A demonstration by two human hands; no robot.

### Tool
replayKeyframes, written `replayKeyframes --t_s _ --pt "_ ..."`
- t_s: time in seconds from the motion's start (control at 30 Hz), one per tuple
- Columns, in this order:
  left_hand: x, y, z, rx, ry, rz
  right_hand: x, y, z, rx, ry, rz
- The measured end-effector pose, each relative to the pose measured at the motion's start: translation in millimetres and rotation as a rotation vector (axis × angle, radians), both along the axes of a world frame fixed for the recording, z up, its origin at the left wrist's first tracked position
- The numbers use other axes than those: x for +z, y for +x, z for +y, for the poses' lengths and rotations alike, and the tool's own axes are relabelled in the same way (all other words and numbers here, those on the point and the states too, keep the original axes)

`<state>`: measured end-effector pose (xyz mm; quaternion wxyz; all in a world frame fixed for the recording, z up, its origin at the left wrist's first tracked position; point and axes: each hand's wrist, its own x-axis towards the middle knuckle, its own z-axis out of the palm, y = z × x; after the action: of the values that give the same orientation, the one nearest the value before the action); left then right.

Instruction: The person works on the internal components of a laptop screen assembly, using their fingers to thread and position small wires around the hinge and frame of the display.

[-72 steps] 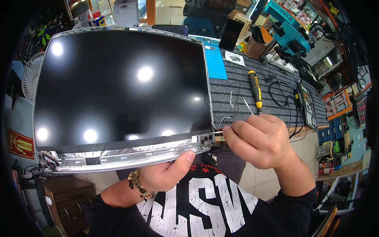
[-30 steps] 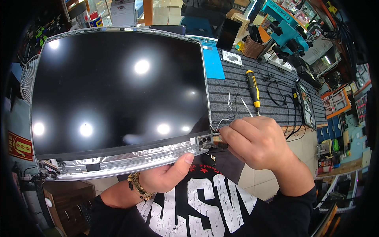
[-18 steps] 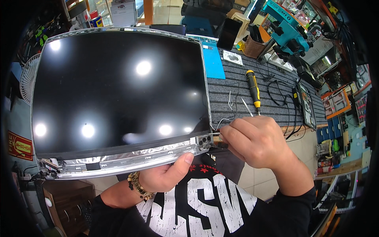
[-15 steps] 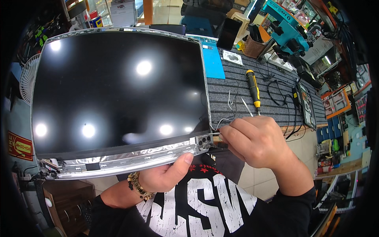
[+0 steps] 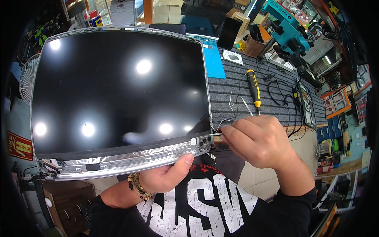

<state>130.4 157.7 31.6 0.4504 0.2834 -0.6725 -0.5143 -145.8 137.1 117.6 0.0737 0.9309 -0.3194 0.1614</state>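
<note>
- Display assembly (image 5: 122, 94), a dark glossy panel in a silvery frame, sits across the left and middle of the view, face up toward the wearer; ceiling lights mirror in it.
- Left hand (image 5: 166, 175) grips the frame's near edge, right of its middle: thumb laid on top, fingers hidden underneath. Likely a steadying hold, set close to the corner where the other hand works.
- Right hand (image 5: 258, 140) is curled, thumb and index pinching a thin pale strip (image 5: 216, 134) at the near right corner. Pinch looks chosen for something so slender; too small to tell whether it is tape or a tool.
- Strip meets the assembly just above a dark-holed hinge bracket (image 5: 205, 143). Right hand stands just off the corner, perhaps to leave the bracket uncovered and visible.
- Silvery foil (image 5: 130, 152) shows along the near edge, below the dark panel.
- Yellow-and-black screwdriver (image 5: 254, 89) lies on the striped grey mat (image 5: 233, 85), beyond the right hand; the spot seems handy for reaching.
- White curled scrap (image 5: 231, 100) and a slim pale pointed piece (image 5: 246, 106) lie nearby on the mat, left of the screwdriver.
- Blue mat (image 5: 214, 63) lies past the assembly's right edge, partly hidden behind it.
</note>
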Motion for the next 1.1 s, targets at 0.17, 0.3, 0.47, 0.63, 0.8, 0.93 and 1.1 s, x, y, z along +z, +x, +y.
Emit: replayKeyframes --t_s 0.17,0.3,0.47,0.63,0.8,0.93,1.1 --pt "1.1 -1.0 0.3 0.034 -0.025 -0.022 1.9 1.2 2.4 -0.002 -0.020 0.027" --pt "1.0 -2.2 0.5 0.041 -0.048 0.008 1.9 1.5 3.3 -0.003 -0.060 0.068" --pt "0.7 -1.8 0.0 0.026 -0.036 0.006 2.5 2.7 4.1 0.002 -0.088 0.091" --pt "2.6 -1.9 -0.3 -0.004 -0.017 0.006 4.1 3.8 4.3 -0.002 -0.061 0.098" --pt "2.1 -0.7 -0.5 -0.014 0.002 0.036 9.9 9.3 5.1 -0.060 -0.017 0.109" --pt "2.5 -2.8 0.0 0.027 -0.045 0.042 9.8 11.4 6.0 -0.076 -0.025 0.093" --pt "4.7 -4.0 0.5 0.053 -0.065 0.044 6.2 8.8 5.0 -0.064 0.011 0.041"
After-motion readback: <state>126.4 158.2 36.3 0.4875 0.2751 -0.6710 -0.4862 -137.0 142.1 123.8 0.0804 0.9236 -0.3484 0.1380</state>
